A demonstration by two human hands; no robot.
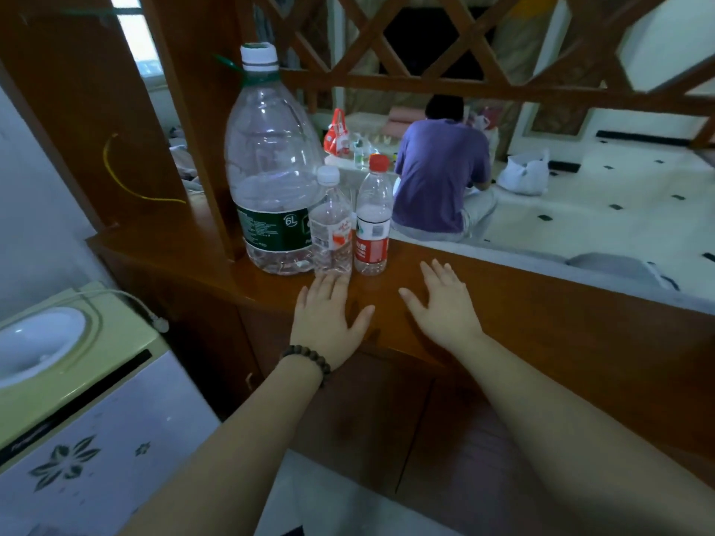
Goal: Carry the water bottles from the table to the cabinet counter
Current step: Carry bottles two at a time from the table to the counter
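Three bottles stand upright on the wooden cabinet counter (503,288). The big clear 6L bottle (271,160) has a green label and white cap. Beside it stands a small clear bottle with a white cap (330,226), then a small bottle with a red cap and red label (372,222). My left hand (329,315), with a bead bracelet at the wrist, lies flat on the counter, fingertips just short of the white-capped bottle. My right hand (445,303) lies flat on the counter to the right of the bottles, fingers spread. Neither hand holds anything.
A wooden post (182,121) and lattice screen (425,52) rise behind the bottles. A water dispenser (58,365) stands at the lower left. Beyond the counter a person in a purple shirt (441,172) sits on the tiled floor by a low table with items (348,156).
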